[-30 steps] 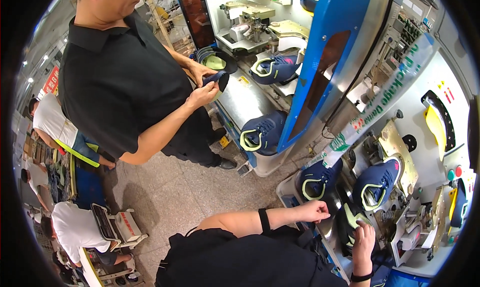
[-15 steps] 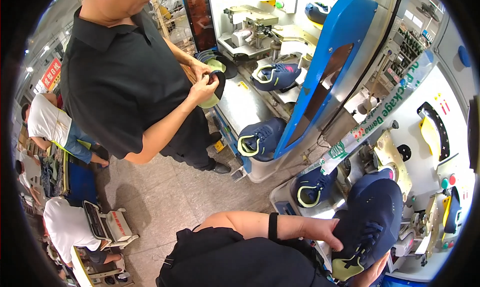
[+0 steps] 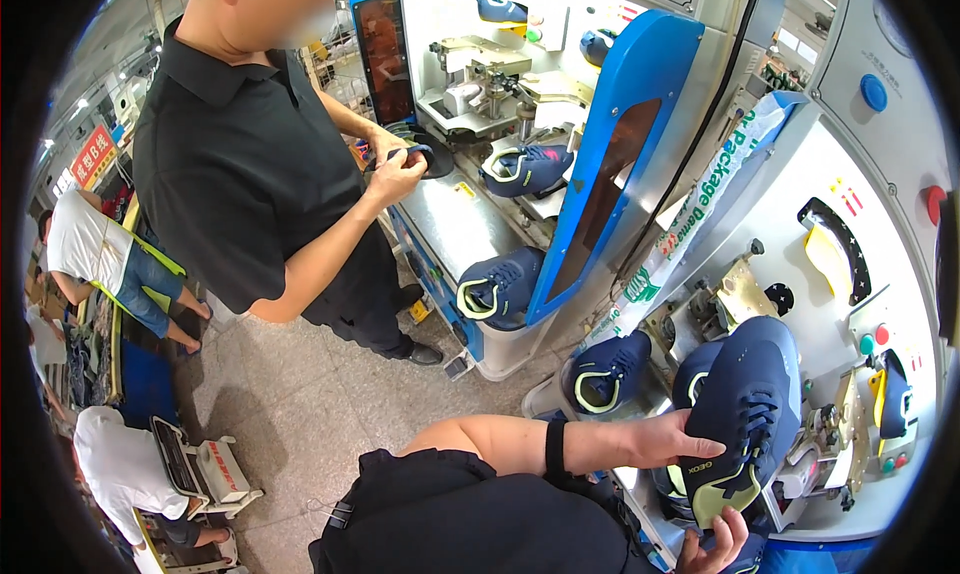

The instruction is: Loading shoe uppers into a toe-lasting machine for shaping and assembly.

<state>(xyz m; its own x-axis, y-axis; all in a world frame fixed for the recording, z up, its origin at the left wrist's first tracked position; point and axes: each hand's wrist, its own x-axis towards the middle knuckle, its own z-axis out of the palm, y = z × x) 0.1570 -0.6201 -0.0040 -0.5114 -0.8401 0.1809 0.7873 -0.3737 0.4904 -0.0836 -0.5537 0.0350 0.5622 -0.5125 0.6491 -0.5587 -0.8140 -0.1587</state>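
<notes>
Here we hold a navy shoe upper (image 3: 745,414) with a pale yellow-green collar up in front of the white machine panel (image 3: 800,264), toe raised and heel end low, so its laced face is turned toward us. Our left hand (image 3: 665,439) lies with fingers stretched along the shoe's left side, pressing it flat rather than curling round it. Our right hand (image 3: 715,544) comes in at the lower edge and cups the heel end from beneath, fingers spread under it; between the two, the shoe is steadied above the machine's fixtures. A black wristband (image 3: 555,447) sits on the left forearm.

Just left of the held shoe, another navy shoe (image 3: 608,371) rests on a lower mount, opening outward. Further left, one more (image 3: 497,287) hangs at the foot of the blue guard door (image 3: 610,154), and a fourth (image 3: 527,167) lies on the steel bench behind it.

A person in a black shirt (image 3: 250,144) stands at that bench, both hands closed round a small dark piece (image 3: 405,156). Others crouch at the far left.
</notes>
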